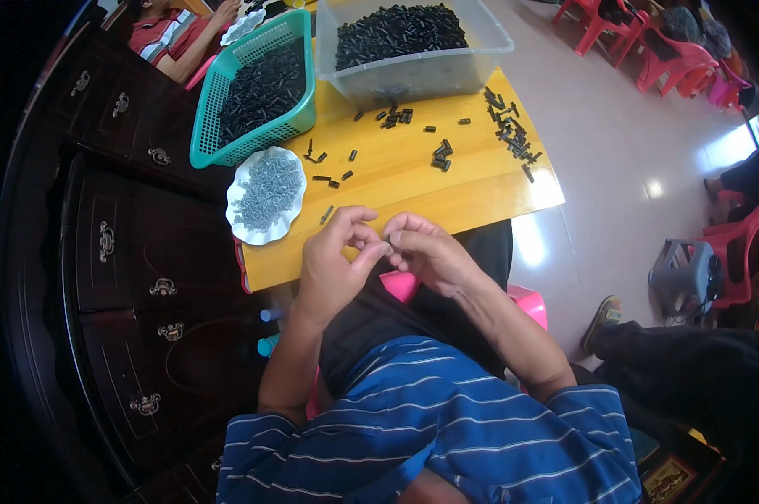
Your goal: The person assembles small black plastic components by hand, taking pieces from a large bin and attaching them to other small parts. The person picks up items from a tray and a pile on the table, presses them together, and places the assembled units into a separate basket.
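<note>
Just off the near edge of the yellow table, my left hand and my right hand meet at their fingertips. Both hands pinch around a small dark piece, mostly hidden by the fingers, so its exact kind does not show. Close by on the table lie several loose black plastic pieces. To the left of them a white scalloped plate holds a heap of small silvery screws. A bright pink object sits below my hands, over my lap.
A green basket and a clear plastic tub, both full of black pieces, stand at the table's far side. More black pieces lie near the right edge. Dark wooden drawers flank the left. Another person sits beyond the basket.
</note>
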Motion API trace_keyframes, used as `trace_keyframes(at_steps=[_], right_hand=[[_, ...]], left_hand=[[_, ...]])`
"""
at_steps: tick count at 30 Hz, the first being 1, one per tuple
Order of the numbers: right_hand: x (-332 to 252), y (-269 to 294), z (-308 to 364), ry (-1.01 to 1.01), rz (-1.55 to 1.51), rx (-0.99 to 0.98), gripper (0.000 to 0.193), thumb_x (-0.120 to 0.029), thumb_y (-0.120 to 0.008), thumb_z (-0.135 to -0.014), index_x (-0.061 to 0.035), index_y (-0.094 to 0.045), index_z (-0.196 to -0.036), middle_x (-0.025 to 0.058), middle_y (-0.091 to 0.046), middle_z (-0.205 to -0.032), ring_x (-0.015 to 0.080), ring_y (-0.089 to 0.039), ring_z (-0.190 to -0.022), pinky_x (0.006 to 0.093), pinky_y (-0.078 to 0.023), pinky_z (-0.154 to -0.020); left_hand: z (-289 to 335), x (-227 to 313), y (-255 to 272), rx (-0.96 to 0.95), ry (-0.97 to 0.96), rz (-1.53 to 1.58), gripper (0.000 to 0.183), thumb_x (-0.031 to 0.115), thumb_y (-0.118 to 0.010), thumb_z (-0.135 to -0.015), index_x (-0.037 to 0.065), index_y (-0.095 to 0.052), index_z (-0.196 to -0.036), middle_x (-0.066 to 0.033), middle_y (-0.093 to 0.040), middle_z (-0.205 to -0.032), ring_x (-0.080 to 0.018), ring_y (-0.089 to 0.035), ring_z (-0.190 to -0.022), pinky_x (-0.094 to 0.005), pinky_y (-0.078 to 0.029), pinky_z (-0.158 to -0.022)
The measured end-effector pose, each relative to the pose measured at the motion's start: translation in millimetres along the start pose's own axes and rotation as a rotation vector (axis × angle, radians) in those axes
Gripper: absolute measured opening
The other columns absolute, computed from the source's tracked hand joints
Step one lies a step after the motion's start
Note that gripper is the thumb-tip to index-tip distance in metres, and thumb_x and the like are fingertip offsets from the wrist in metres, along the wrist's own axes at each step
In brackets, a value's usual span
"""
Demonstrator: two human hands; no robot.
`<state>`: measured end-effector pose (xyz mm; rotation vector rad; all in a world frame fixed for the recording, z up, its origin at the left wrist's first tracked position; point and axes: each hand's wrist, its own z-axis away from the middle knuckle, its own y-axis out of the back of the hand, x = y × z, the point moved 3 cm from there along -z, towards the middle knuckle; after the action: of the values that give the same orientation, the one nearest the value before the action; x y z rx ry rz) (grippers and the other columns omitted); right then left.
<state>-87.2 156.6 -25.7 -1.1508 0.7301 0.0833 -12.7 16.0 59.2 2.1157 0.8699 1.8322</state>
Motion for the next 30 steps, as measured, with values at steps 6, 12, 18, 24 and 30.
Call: trace_keyframes(at_steps=[6, 12, 18, 24, 30], right_hand=[[3.0, 6.6, -1.9, -0.025, -0.090, -0.034, 0.017, -0.020, -0.063, -0.102, -0.0079, -0.062, -0.114, 0.0030, -0.067, -0.097, 0.0096, -0.065, -0.084, 0.0244, -0.054, -0.075], [3.7, 11.4, -7.3, -0.022, -0.341, -0.072, 0.019, -0.023, -0.059, -0.105, -0.0074, -0.060, -0.115, 0.0155, -0.066, -0.127, 0.0203, -0.067, -0.111, 0.0343, -0.057, -0.092], [4.0, 12.8, -8.1, -0.015, -0.354, -0.100, 0.016, -0.025, -0.059, -0.105, -0.0092, -0.061, -0.109, 0.0175, -0.064, -0.133, 0.0230, -0.066, -0.113, 0.0407, -0.055, -0.097], [7.4, 15.2, -9.4, -0.007, -0.318, -0.104, 0.017, -0.026, -0.063, -0.103, -0.0093, -0.063, -0.108, 0.0168, -0.063, -0.135, 0.0239, -0.065, -0.116, 0.0418, -0.053, -0.099], [4.5, 13.2, -8.8, 0.010, -0.322, -0.124, 0.018, -0.025, -0.065, -0.101, -0.0090, -0.063, -0.109, 0.0174, -0.063, -0.135, 0.0229, -0.065, -0.115, 0.0400, -0.053, -0.099]], left_hand=[[-1.4, -4.2, -4.1, 0.017, -0.016, 0.071, 0.038, -0.005, -0.076, -0.083, -0.002, -0.061, -0.118, -0.0090, -0.071, -0.086, -0.0132, -0.069, -0.079, -0.0265, -0.054, -0.076], [5.9, 17.8, -11.0, 0.137, -0.349, -0.285, 0.023, -0.002, -0.077, -0.078, 0.002, -0.071, -0.100, -0.0112, -0.071, -0.092, -0.0287, -0.068, -0.081, -0.0362, -0.055, -0.072], [10.1, 12.9, -31.8, 0.018, -0.364, -0.408, 0.023, 0.002, -0.076, -0.078, 0.006, -0.072, -0.100, -0.0090, -0.067, -0.092, -0.0305, -0.067, -0.082, -0.0399, -0.054, -0.071], [11.7, 3.6, -38.6, -0.050, -0.382, -0.459, 0.021, 0.002, -0.074, -0.078, 0.007, -0.070, -0.098, -0.0083, -0.065, -0.092, -0.0305, -0.067, -0.084, -0.0406, -0.054, -0.070], [11.4, 1.6, -34.4, 0.012, -0.342, -0.347, 0.013, 0.001, -0.069, -0.083, 0.006, -0.066, -0.095, -0.0100, -0.064, -0.091, -0.0320, -0.066, -0.084, -0.0409, -0.054, -0.069]])
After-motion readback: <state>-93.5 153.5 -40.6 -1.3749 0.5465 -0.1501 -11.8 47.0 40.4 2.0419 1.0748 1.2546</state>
